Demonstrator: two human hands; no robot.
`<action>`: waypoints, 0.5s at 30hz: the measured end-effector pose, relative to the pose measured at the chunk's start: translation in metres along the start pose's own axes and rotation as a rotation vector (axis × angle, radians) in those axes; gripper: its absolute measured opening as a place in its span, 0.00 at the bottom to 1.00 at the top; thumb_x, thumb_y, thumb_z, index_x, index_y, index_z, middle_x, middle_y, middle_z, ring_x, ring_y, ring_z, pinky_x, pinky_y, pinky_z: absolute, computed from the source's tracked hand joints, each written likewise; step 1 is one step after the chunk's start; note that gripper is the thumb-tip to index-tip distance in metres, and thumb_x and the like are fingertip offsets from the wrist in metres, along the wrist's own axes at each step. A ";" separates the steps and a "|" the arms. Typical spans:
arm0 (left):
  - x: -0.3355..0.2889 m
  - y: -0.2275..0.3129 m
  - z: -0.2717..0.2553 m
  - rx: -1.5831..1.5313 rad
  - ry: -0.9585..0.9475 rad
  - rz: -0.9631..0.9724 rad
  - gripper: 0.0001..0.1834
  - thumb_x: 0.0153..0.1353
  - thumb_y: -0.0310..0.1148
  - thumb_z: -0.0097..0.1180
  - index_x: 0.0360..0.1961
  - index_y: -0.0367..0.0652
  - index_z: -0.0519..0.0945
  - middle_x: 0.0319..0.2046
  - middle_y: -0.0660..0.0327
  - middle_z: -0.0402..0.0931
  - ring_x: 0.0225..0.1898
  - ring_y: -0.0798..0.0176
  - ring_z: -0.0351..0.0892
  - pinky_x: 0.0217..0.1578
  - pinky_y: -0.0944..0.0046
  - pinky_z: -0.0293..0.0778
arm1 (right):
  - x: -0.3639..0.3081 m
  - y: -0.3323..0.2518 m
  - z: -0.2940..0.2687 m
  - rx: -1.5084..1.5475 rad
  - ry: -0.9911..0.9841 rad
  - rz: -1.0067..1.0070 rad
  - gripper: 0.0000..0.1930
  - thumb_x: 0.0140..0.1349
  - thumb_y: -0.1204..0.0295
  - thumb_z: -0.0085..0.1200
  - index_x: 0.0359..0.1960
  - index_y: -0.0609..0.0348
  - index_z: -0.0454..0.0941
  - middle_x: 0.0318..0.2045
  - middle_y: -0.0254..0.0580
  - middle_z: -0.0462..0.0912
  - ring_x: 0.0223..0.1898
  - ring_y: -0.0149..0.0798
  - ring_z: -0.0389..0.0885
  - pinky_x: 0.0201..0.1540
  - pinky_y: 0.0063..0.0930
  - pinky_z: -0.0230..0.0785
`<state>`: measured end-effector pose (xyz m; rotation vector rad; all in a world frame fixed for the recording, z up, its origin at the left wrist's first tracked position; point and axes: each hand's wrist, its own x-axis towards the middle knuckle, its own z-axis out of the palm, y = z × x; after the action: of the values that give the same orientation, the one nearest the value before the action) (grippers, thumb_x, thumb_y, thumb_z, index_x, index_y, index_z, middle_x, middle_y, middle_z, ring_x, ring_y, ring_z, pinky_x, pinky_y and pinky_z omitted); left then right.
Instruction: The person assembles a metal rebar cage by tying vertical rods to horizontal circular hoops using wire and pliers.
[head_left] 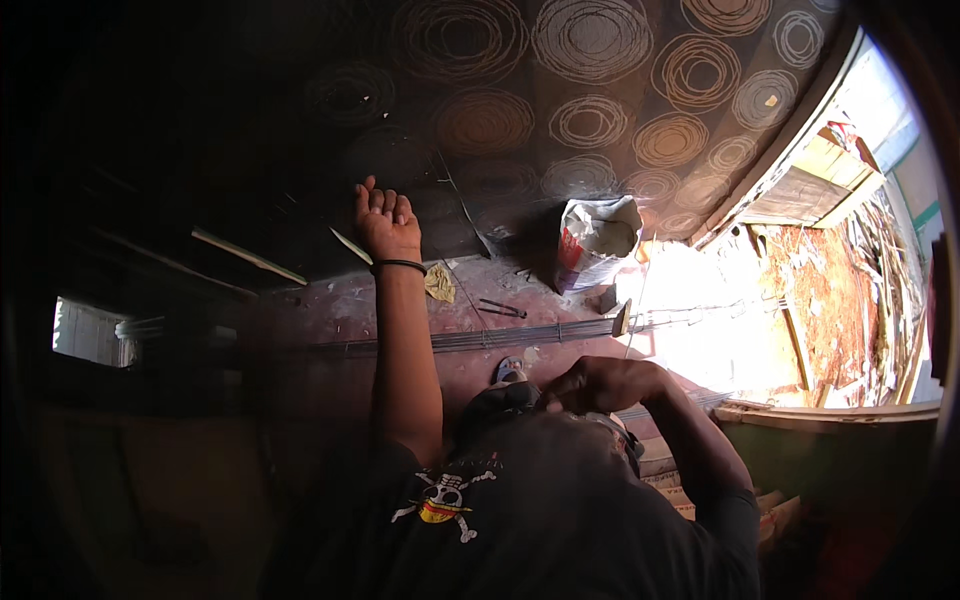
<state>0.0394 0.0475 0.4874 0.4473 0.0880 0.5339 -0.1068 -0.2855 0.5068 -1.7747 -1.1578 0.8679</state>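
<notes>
My left arm, with a dark band round the wrist, reaches away toward the dark patterned wall. At its end my left hand (391, 222) has its palm in view and its fingers loosely bent; nothing shows in it. My right hand (608, 383) is drawn in close to my body, with the elbow bent out to the side. Its fingers are curled, and whatever they may hold is hidden. Just beside it lies a dark, bulky shape (500, 405) at my front, too dim to name. Below that, a sandalled foot (510, 368) shows on the floor.
A bundle of long thin metal rods (470, 341) runs across the reddish floor. Against the circle-patterned wall (590, 120) stands an open sack (598, 245) of pale material. A crumpled yellowish scrap (440, 283) and a dark tool (503, 308) lie nearby. Bright doorway at right.
</notes>
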 end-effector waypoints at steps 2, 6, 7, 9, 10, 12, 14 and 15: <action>-0.025 0.005 -0.007 0.053 0.110 0.031 0.12 0.71 0.39 0.46 0.38 0.41 0.74 0.13 0.73 0.50 0.12 0.74 0.47 0.11 0.72 0.50 | -0.005 -0.015 -0.017 0.186 0.253 -0.242 0.15 0.69 0.67 0.47 0.49 0.66 0.79 0.27 0.40 0.80 0.29 0.34 0.77 0.34 0.28 0.70; -0.100 0.007 -0.001 0.035 0.182 0.001 0.11 0.70 0.37 0.47 0.37 0.41 0.74 0.13 0.73 0.51 0.13 0.75 0.49 0.11 0.73 0.50 | -0.014 0.002 -0.060 0.215 1.373 -0.041 0.15 0.70 0.65 0.47 0.45 0.67 0.77 0.15 0.36 0.69 0.19 0.29 0.73 0.24 0.27 0.67; -0.110 0.017 0.002 -0.006 0.135 0.003 0.11 0.70 0.37 0.47 0.37 0.41 0.74 0.13 0.73 0.51 0.12 0.75 0.49 0.12 0.72 0.51 | -0.017 0.032 -0.061 0.076 1.232 0.125 0.14 0.70 0.65 0.46 0.43 0.66 0.77 0.16 0.37 0.70 0.19 0.29 0.73 0.23 0.28 0.67; -0.113 0.026 0.006 -0.069 0.086 0.049 0.11 0.69 0.37 0.48 0.36 0.41 0.74 0.13 0.73 0.51 0.12 0.75 0.49 0.12 0.72 0.51 | -0.009 0.082 -0.031 -0.296 0.836 0.472 0.12 0.70 0.68 0.44 0.40 0.62 0.78 0.20 0.40 0.75 0.20 0.28 0.75 0.22 0.30 0.67; -0.108 0.032 0.011 -0.093 0.101 0.105 0.10 0.69 0.37 0.47 0.36 0.41 0.74 0.13 0.73 0.51 0.12 0.74 0.49 0.12 0.72 0.51 | -0.016 0.141 -0.005 -0.520 0.605 -0.272 0.11 0.69 0.69 0.46 0.39 0.61 0.79 0.23 0.38 0.78 0.22 0.26 0.74 0.23 0.27 0.65; -0.111 0.043 -0.009 -0.143 0.142 0.199 0.10 0.69 0.36 0.47 0.36 0.41 0.74 0.13 0.73 0.52 0.12 0.74 0.49 0.12 0.71 0.51 | -0.023 0.030 0.021 0.293 -0.255 0.347 0.09 0.67 0.72 0.51 0.43 0.60 0.82 0.25 0.32 0.79 0.22 0.24 0.69 0.25 0.21 0.63; -0.117 0.063 -0.040 -0.176 0.292 0.216 0.10 0.69 0.35 0.46 0.36 0.41 0.73 0.13 0.73 0.53 0.12 0.74 0.50 0.12 0.71 0.51 | -0.028 0.028 0.017 0.428 -0.416 0.105 0.10 0.67 0.72 0.52 0.44 0.61 0.83 0.24 0.33 0.78 0.21 0.24 0.68 0.24 0.21 0.62; -0.129 0.064 -0.046 -0.140 0.327 0.238 0.10 0.70 0.35 0.44 0.36 0.40 0.73 0.13 0.73 0.54 0.12 0.74 0.50 0.12 0.71 0.51 | -0.026 0.040 0.008 0.525 0.064 -0.211 0.09 0.68 0.71 0.52 0.41 0.63 0.82 0.20 0.32 0.75 0.20 0.26 0.70 0.24 0.22 0.62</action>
<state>-0.1109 0.0482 0.4691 0.2314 0.3123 0.8393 -0.1078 -0.3172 0.4706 -1.2218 -0.9461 0.8818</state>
